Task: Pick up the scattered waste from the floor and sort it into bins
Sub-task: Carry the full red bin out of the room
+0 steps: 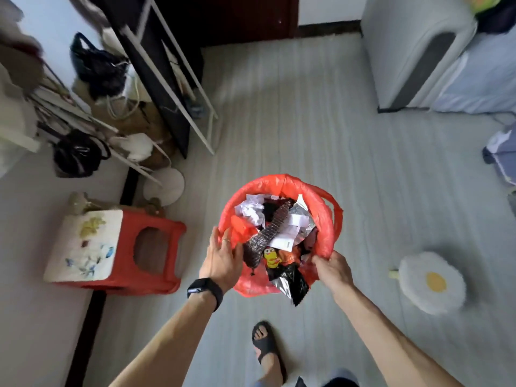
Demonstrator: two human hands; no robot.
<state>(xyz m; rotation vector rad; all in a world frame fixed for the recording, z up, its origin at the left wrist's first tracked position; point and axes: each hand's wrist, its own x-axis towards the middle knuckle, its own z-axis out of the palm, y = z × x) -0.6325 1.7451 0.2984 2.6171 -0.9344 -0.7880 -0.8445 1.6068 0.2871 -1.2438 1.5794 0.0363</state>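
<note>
Tamping wrappers (275, 241) into red bin bag (282, 182): right hand (333, 268) clamped on near rim, left hand (220, 258) flat; press gently, keep rim taut.

No words, brand names or numbers can be read. A white paper slip (283, 243) in the red bin bag (279, 182) bears a small dark printed mark, too blurred to make out. An orange snack wrapper (273, 258) beside it shows a yellow cartoon figure but no legible lettering.
</note>
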